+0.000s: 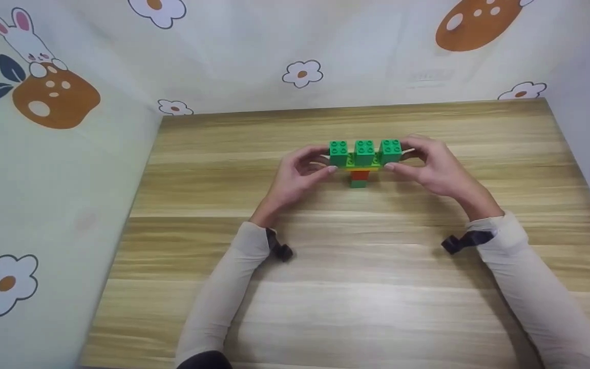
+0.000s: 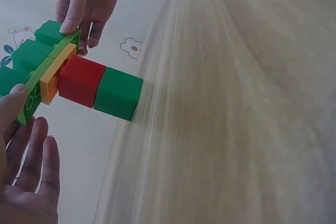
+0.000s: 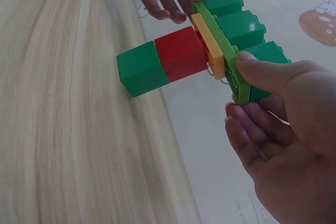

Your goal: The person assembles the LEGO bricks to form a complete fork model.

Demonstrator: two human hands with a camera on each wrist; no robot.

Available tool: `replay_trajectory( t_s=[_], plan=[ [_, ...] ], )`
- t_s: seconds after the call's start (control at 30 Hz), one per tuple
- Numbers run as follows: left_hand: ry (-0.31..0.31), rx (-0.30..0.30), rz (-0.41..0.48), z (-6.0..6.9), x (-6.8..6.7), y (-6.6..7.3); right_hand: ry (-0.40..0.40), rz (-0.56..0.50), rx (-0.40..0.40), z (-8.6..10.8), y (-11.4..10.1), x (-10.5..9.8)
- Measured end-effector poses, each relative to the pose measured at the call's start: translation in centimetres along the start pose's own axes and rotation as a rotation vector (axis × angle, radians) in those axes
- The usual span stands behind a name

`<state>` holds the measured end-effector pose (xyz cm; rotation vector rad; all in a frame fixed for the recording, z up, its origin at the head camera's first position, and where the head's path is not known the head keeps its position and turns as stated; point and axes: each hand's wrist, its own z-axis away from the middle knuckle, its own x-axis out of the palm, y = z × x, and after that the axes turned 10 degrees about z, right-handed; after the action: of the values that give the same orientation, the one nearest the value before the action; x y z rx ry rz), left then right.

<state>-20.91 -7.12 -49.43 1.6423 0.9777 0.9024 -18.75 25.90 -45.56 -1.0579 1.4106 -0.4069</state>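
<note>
A toy-brick structure stands upright on the table. At its foot is a green brick, with a red brick on top of it. Above these lie an orange-yellow plate and a wider light-green layer. Three green bricks, left, middle and right, sit spaced along the top. My left hand pinches the left end of the structure between thumb and fingers. On the opposite side, my right hand pinches the right end, its thumb against the light-green edge.
The wood-grain table extends all around the structure. Behind it and at the left rise pale walls printed with flowers and a rabbit. Black straps with small devices sit at both wrists.
</note>
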Motion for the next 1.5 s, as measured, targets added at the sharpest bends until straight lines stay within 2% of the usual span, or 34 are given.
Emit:
replay_trajectory(
  t_s=[0.47,0.67,1.0,1.17,1.37,1.5],
  plan=[
    [0.005,-0.015,-0.042,0.1,-0.1,-0.1,0.003,-0.006,0.013,0.1,-0.4,0.1],
    [-0.001,-0.01,-0.081,0.2,-0.2,-0.1,0.003,-0.014,0.012,0.1,-0.2,0.3],
    [0.007,-0.015,-0.087,0.1,-0.3,-0.3,0.017,-0.034,0.008,0.0,0.5,0.4],
    [0.03,-0.011,-0.076,0.2,-0.1,-0.3,0.025,-0.019,0.018,-0.1,0.4,0.3],
    [0.058,0.005,-0.052,0.2,0.4,-0.3,0.077,-0.029,0.07,-0.2,0.2,-0.1],
    [0.106,0.036,-0.027,0.0,0.8,-0.1,0.106,-0.058,0.086,-0.3,0.1,-0.2]
  ],
)
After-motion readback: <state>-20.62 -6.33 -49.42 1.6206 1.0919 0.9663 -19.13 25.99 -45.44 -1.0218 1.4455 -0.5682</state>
